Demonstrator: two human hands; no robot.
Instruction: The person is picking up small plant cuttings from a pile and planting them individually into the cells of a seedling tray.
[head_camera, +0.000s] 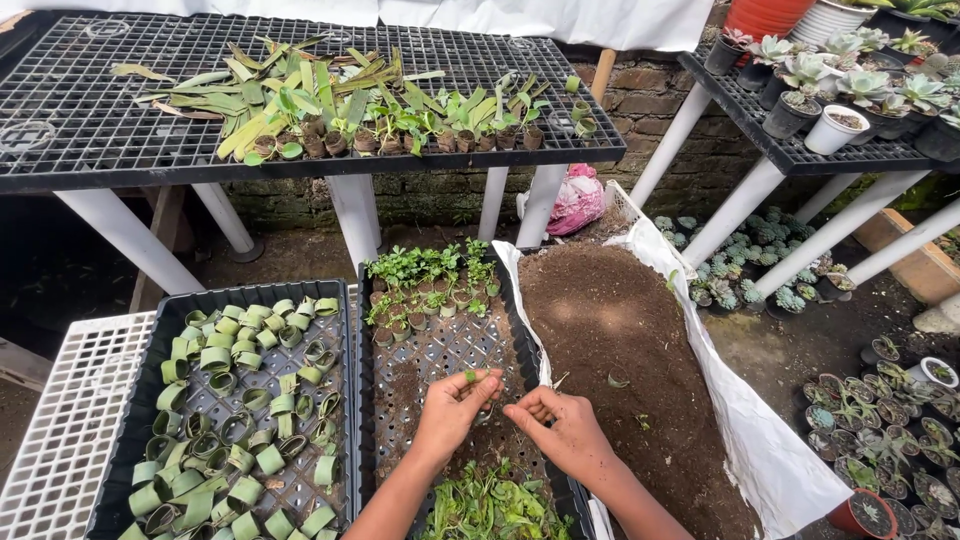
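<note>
wall: mossy brick wall upper centre | floor: bare dark earth mid-frame | furniture: black mesh bench on white legs upper left, second bench upper right | light: soft daylight

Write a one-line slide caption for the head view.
Two bare hands pinch a small green cutting above a black seedling tray, beside an open soil sack.

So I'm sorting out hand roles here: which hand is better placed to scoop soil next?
Probably the right hand: it hovers at the edge of the soil heap, fingers free. The left hand pinches a small leaf cup over the middle tray.
</note>
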